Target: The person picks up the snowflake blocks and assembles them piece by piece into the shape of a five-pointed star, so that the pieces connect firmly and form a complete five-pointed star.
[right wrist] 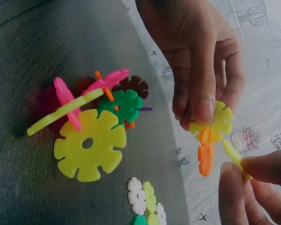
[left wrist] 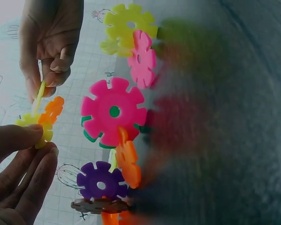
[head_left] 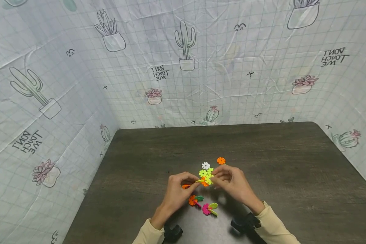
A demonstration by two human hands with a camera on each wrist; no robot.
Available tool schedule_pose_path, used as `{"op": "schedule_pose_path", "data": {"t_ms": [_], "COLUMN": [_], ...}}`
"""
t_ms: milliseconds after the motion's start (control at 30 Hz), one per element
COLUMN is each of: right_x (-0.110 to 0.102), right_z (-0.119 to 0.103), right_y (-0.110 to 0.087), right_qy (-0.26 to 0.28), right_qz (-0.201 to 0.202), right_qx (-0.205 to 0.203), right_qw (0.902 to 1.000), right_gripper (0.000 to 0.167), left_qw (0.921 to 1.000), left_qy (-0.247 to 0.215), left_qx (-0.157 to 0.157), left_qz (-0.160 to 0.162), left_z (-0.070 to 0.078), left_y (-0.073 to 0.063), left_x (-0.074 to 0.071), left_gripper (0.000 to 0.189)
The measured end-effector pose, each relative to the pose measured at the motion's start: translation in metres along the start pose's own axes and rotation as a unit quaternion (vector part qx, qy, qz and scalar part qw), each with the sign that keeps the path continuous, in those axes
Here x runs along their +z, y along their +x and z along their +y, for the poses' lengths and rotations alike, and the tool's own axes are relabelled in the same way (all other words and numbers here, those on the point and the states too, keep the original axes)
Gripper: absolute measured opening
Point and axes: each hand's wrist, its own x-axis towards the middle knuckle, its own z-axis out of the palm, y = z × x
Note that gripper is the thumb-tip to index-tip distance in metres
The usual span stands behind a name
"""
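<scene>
My left hand [head_left: 178, 188] pinches a yellow notched disc [left wrist: 25, 121] with an orange notched disc [left wrist: 51, 111] joined to it at an angle. Facing it, my right hand [head_left: 233, 183] pinches a second yellow disc [right wrist: 234, 154] by its edge between thumb and finger. In the right wrist view, this disc's end is close to the left hand's yellow disc; whether they touch I cannot tell. Below the hands are joined groups: a pink disc [head_left: 206, 209] with two yellow ones, and an orange disc [head_left: 192, 200] with green and pink.
A white disc [head_left: 205, 165], several yellow discs [head_left: 202, 173] and an orange disc [head_left: 221, 160] lie beyond the hands on the dark table [head_left: 152, 149]. A purple disc [left wrist: 102, 180] joined with brown and orange sits near my left hand. A patterned curtain [head_left: 231, 84] surrounds the table.
</scene>
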Motion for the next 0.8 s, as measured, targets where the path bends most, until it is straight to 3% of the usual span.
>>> {"op": "schedule_pose_path", "data": {"t_ms": [500, 800], "right_x": [0.0027, 0.0039], "right_z": [0.0003, -0.0002], "right_y": [-0.0005, 0.0003], "right_qy": [0.009, 0.042], "right_qz": [-0.018, -0.008], "right_qx": [-0.008, -0.009], "right_qw": [0.9998, 0.9990], "right_gripper": [0.019, 0.023], "left_qw": [0.9994, 0.9973], "left_qy": [-0.033, -0.008], "left_qx": [0.011, 0.067], "left_qz": [-0.001, 0.028], "left_z": [-0.0028, -0.0035], "left_y": [-0.0031, -0.0018], "left_x": [0.0052, 0.0069], "left_gripper": [0.007, 0.014]}}
